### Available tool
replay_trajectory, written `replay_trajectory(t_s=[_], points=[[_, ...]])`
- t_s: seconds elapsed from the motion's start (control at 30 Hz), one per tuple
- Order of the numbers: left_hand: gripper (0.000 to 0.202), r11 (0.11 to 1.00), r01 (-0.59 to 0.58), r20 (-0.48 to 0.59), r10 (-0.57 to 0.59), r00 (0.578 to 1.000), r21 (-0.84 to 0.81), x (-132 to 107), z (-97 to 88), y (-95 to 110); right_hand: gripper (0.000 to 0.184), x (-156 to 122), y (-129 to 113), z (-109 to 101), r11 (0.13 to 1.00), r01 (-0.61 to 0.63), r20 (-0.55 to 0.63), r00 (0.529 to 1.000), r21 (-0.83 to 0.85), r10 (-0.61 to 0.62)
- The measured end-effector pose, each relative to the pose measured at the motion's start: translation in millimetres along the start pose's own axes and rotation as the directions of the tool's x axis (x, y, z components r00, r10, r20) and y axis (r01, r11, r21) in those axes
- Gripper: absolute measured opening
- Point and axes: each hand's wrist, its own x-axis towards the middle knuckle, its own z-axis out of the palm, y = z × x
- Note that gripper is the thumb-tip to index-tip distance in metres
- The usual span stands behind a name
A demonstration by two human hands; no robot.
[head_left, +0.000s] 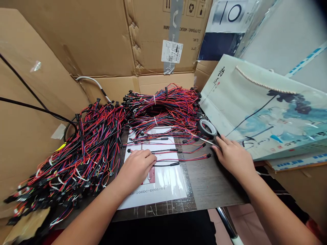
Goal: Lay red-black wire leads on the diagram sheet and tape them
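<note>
My left hand [138,168] rests over the printed sheet [166,190], its fingers closed on one end of a red-and-black wire harness [189,159]. The harness's far connectors lie to the right on the dark tabletop. My right hand [233,154] pinches the near end of a thin pale strip [205,140] that slants back toward the wires; its exact kind is unclear. Just beyond those fingertips is a roll of black tape [207,128]. A few more single harnesses [166,150] lie crosswise behind my left hand. My left fingertips are partly hidden.
A large heap of wire harnesses [97,136] covers the left side. Tied bundles [163,102] are stacked at the back against a cardboard box [158,41]. A pale paper gift bag [255,112] leans at the right. Dark cables [33,107] cross from the left.
</note>
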Motion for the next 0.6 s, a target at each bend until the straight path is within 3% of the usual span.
replay_trajectory(t_s=[0.2, 0.3, 0.4, 0.5, 0.6], points=[[0.021, 1.000, -0.021, -0.021, 0.020, 1.000, -0.011, 2, 1.0, 1, 0.021, 35, 13, 0, 0.997, 0.065, -0.092, 0.994, 0.050, -0.060], [0.023, 1.000, -0.025, -0.031, 0.024, 0.999, -0.013, 3, 1.7, 1, 0.021, 50, 16, 5, 0.982, 0.172, -0.089, 0.982, 0.083, -0.165], [0.023, 1.000, -0.015, -0.061, 0.013, 0.998, -0.023, 2, -1.1, 3, 0.015, 59, 16, 3, 0.959, 0.253, -0.175, 0.957, 0.127, -0.230], [0.022, 0.998, -0.013, -0.159, 0.003, 0.987, -0.064, -3, -11.6, 13, 0.018, 61, 11, -20, 0.934, 0.272, -0.315, 0.929, 0.233, -0.192], [0.030, 0.991, -0.067, -0.279, 0.033, 0.960, -0.113, -7, -27.8, 30, 0.020, 57, -3, -57, 0.850, 0.355, -0.341, 0.912, 0.388, -0.226]])
